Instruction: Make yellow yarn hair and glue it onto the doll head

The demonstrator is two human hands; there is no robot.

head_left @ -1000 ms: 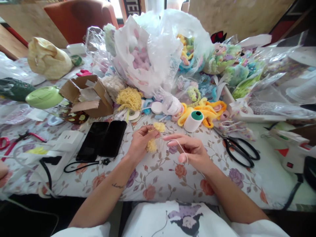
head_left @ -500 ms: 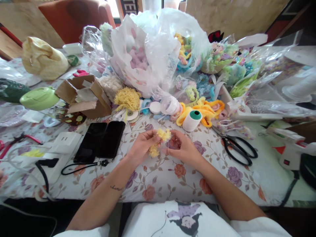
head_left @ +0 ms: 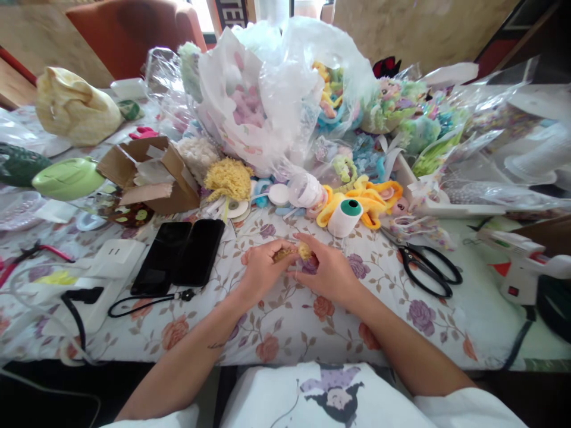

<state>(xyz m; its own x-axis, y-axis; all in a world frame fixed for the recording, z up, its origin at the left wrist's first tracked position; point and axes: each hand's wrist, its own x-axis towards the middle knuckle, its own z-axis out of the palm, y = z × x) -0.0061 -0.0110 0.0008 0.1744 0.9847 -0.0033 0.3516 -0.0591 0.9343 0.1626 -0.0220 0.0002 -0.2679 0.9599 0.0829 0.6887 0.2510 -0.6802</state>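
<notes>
My left hand (head_left: 261, 270) and my right hand (head_left: 328, 270) meet over the flowered tablecloth (head_left: 285, 321), both closed round a small yellow fluffy yarn piece (head_left: 294, 252). Only a bit of the yellow fluff shows between the fingers. A thin white thread that I held earlier is hidden or too fine to see. A white thread spool with a green core (head_left: 345, 217) stands just beyond my right hand. A bigger yellow yarn pompom (head_left: 228, 178) lies further back on the left.
Two black phones (head_left: 181, 254) lie left of my hands, beside a white power strip (head_left: 107, 264) with cables. Black scissors (head_left: 428, 270) lie to the right, a glue gun (head_left: 520, 267) beyond them. Plastic bags of coloured yarn (head_left: 276, 89), a torn cardboard box (head_left: 149, 175) and a green bowl (head_left: 66, 177) crowd the back.
My right hand, which was open with thread looped on its fingers, has come left and closed on the yellow fluff. Both hands have dropped lower and squeezed together round it.
</notes>
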